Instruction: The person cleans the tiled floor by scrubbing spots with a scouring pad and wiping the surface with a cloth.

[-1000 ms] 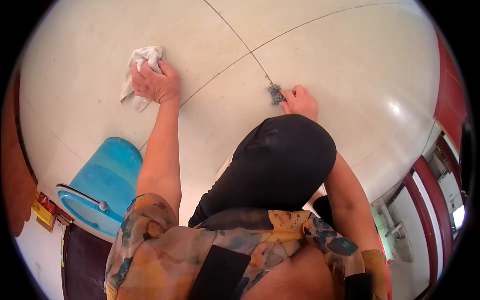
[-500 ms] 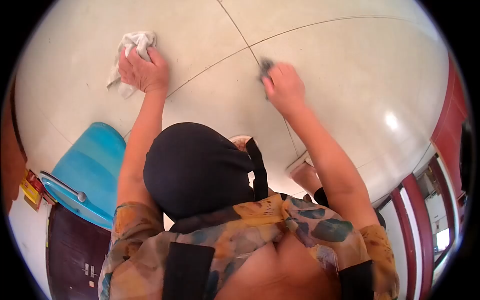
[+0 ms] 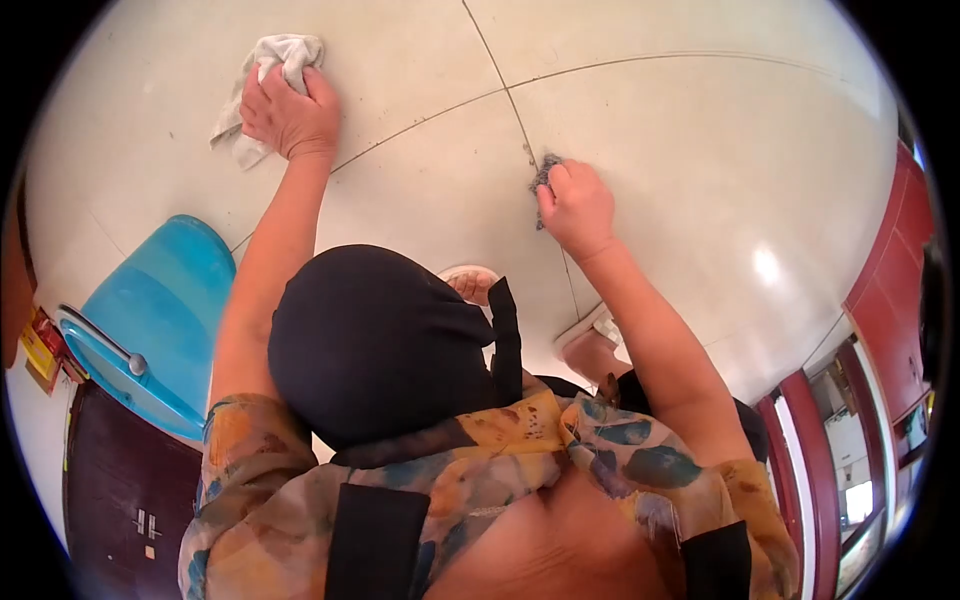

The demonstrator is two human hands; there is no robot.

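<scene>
At the upper left, my left hand [image 3: 292, 112] grips a whitish cloth [image 3: 287, 48] and presses it on the tiled floor [image 3: 420, 190]. Part of the cloth spreads out to the left of the fingers. My right hand [image 3: 580, 207], right of the middle, is closed round a dark grey scouring pad [image 3: 545, 175]. The pad touches the floor beside a dark tile joint, and its far side is hidden by my fingers. Small dark crumbs lie along the joint just above the pad.
A blue bucket [image 3: 165, 300] with a handle stands at the left, near my left forearm. My knee [image 3: 375, 340] and sandalled feet are below the hands. A dark brown door [image 3: 125, 490] is at the lower left, red cabinets [image 3: 890, 310] at the right.
My right hand with the pad moved up along the joint, then back down a little. The cloth hand stays on the floor, and the knee has swung to the left in view.
</scene>
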